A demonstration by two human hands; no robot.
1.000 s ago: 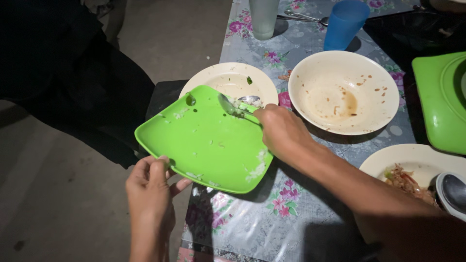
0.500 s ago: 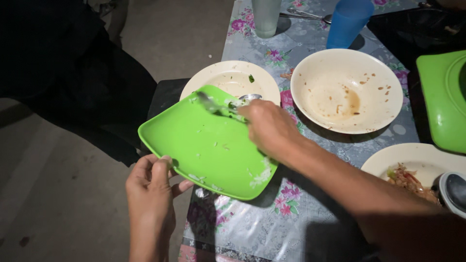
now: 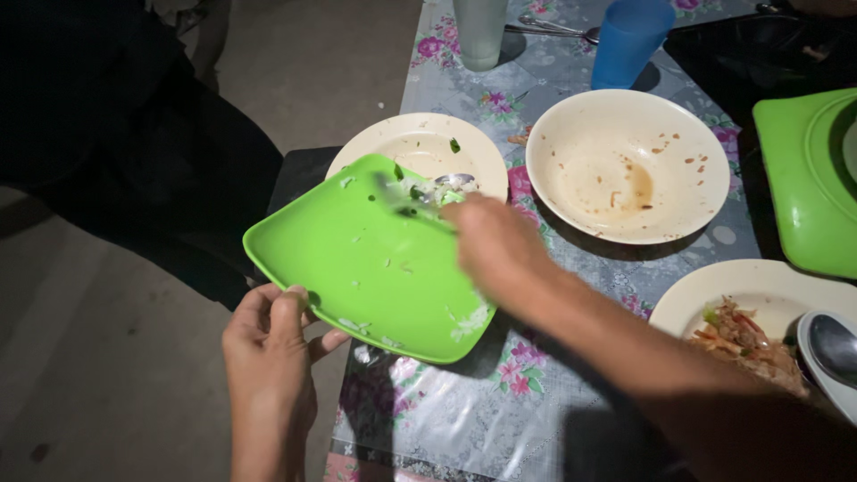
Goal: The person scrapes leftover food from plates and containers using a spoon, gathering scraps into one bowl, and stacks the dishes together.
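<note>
Left hand (image 3: 268, 357) pinching near-left corner of tilted green plate (image 3: 357, 259); right hand (image 3: 495, 245) clenched on blurred spoon (image 3: 402, 198), scraping toward cream plate (image 3: 420, 147) just beyond — mostly cleared, rice scraps (image 3: 469, 321) left along near-right edge.

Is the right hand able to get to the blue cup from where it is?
Probably yes, but not right away. The right hand is busy holding a spoon over the green plate. The blue cup stands farther up the table, past the big cream bowl, with nothing tall between.
</note>
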